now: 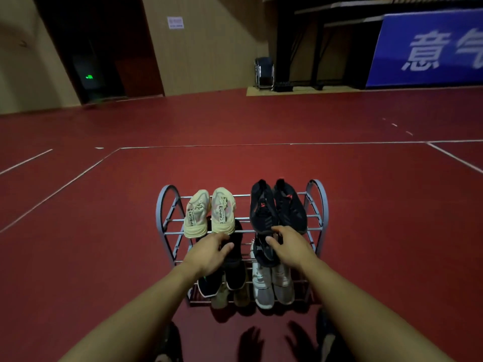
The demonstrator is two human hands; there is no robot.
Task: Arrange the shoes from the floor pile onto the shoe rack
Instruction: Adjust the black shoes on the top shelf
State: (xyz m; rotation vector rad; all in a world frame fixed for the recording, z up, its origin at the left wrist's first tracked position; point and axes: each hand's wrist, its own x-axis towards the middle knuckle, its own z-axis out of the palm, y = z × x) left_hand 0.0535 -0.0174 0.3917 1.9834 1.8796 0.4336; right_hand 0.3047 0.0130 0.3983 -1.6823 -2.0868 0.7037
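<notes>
- Nearest, at 6 o'clock: dark shadows of two hands on the red sports floor (pixel 104 257), with dark shapes at the bottom edge too dim to identify.
- Two bare forearms reaching forward from 7 and 5 o'clock toward the grey metal tiered shoe rack (pixel 317 205).
- Lowest tier, toward 6 o'clock: a pair of white-and-grey sneakers (pixel 271 286) on the right; beside it on the left a pair of black shoes with pale soles (pixel 222 280), tan shoes partly hidden beneath.
- Left hand (pixel 209 253): fingers curled down over a black shoe (pixel 234 246) on the middle tier, thumb spread toward 3 o'clock; gripping or merely resting, could not tell.
- Right hand (pixel 287 244): fingers and thumb curled round a dark shoe with white markings (pixel 262 250) on the middle tier, grasping it.
- Top tier, toward 12 o'clock: a pair of cream knit sneakers with lettered straps (pixel 209 212) on the left, a pair of black knit sneakers with small red marks (pixel 277 207) on the right, the pairs apart.
- Beyond, white court lines (pixel 261 145) across the floor.
- Farthest: a folded dark chair (pixel 264 73) at 12 o'clock, a blue banner with white characters (pixel 428 48) at 2 o'clock, a dark doorway with a green sign (pixel 88 77) at 10 o'clock.
</notes>
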